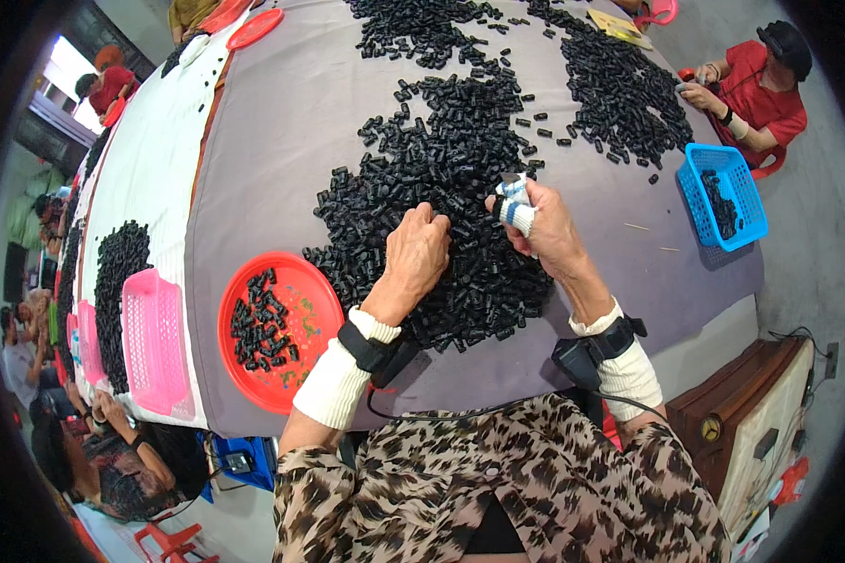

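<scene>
A large heap of small black cylindrical parts (pixel 479 281) lies before me on the grey-covered table. Over its middle, my left hand (pixel 413 251) has its fingers curled down and pressed together; whatever they pinch is hidden. My right hand (pixel 552 230), just to the right, is closed around a small tool with a dull metallic tip (pixel 511 177), whose grip is partly wrapped in white. A white, blue-striped cloth cover (pixel 516 216) sits on a finger of that hand. Left of the heap, a round red tray (pixel 327 291) holds several black parts and colourful scraps.
A blue basket (pixel 744 192) with black parts stands at the right table edge, near a person in red (pixel 770 108). Pink baskets (pixel 155 342) and another pile (pixel 122 281) are on the white table at left. Two thin sticks lie on the grey cloth.
</scene>
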Demonstrator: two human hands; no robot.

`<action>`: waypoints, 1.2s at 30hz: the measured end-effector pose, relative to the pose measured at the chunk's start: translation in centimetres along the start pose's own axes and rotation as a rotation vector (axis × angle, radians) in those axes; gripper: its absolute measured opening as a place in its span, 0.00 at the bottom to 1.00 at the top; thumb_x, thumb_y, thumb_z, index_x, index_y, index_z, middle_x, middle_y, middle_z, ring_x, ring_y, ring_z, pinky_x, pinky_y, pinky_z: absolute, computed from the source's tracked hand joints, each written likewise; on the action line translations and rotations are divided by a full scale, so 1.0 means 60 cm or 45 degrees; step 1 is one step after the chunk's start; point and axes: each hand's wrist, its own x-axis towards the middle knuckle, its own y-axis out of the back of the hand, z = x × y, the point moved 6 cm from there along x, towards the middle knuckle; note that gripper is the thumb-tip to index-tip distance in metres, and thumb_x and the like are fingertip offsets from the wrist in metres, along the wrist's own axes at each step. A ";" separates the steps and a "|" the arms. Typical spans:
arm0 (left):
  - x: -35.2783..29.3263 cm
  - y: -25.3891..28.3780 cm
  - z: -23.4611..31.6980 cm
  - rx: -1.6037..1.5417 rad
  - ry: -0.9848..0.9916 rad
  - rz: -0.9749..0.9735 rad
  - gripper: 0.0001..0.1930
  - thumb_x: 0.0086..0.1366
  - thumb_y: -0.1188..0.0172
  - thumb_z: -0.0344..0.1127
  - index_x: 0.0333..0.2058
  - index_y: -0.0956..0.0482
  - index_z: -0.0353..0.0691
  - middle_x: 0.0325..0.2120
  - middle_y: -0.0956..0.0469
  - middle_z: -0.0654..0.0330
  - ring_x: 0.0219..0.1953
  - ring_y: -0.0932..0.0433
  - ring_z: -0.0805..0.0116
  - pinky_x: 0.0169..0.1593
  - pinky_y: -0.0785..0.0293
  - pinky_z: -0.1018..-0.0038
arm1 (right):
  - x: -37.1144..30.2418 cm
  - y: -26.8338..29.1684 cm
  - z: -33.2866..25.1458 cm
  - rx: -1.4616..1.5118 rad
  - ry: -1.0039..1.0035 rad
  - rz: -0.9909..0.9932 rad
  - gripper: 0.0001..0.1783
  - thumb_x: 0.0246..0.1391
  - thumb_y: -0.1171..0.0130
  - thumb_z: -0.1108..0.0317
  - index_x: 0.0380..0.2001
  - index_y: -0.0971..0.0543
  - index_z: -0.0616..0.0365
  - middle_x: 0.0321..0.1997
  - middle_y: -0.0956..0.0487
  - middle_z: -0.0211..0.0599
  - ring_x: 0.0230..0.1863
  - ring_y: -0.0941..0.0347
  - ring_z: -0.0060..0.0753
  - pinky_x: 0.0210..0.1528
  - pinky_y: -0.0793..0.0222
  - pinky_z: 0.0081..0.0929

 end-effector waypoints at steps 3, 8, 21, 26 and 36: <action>-0.007 0.008 -0.006 -0.096 0.012 0.036 0.10 0.50 0.39 0.29 0.33 0.23 0.38 0.27 0.30 0.56 0.31 0.27 0.57 0.35 0.30 0.66 | 0.006 -0.003 -0.001 0.009 0.000 -0.012 0.06 0.52 0.45 0.68 0.28 0.24 0.59 0.10 0.34 0.22 0.10 0.42 0.12 0.09 0.50 0.15; -0.054 0.053 -0.062 -1.546 0.754 0.122 0.10 0.55 0.40 0.29 0.37 0.23 0.35 0.24 0.27 0.65 0.25 0.30 0.77 0.29 0.31 0.80 | -0.009 -0.055 -0.031 -0.032 -0.014 -0.185 0.10 0.48 0.40 0.66 0.32 0.25 0.60 0.18 0.28 0.23 0.13 0.41 0.10 0.13 0.47 0.13; -0.132 0.178 -0.038 -2.802 0.531 0.488 0.11 0.63 0.50 0.32 0.44 0.31 0.36 0.31 0.24 0.58 0.29 0.27 0.72 0.37 0.30 0.75 | -0.037 -0.222 -0.157 -0.187 0.466 -0.522 0.15 0.42 0.39 0.71 0.35 0.28 0.62 0.24 0.25 0.31 0.25 0.33 0.16 0.29 0.34 0.19; -0.138 0.187 -0.041 -2.893 0.408 0.521 0.11 0.62 0.49 0.29 0.44 0.29 0.35 0.33 0.24 0.57 0.35 0.24 0.72 0.37 0.25 0.78 | -0.047 -0.242 -0.188 -0.390 0.565 -0.601 0.17 0.40 0.35 0.66 0.33 0.28 0.62 0.23 0.26 0.32 0.25 0.32 0.19 0.28 0.34 0.22; -0.136 0.187 -0.037 -2.944 0.249 0.463 0.12 0.61 0.48 0.27 0.45 0.30 0.34 0.36 0.25 0.56 0.40 0.25 0.70 0.38 0.24 0.79 | -0.049 -0.244 -0.195 -0.548 0.600 -0.671 0.16 0.40 0.36 0.65 0.28 0.30 0.63 0.22 0.26 0.37 0.24 0.32 0.23 0.27 0.35 0.25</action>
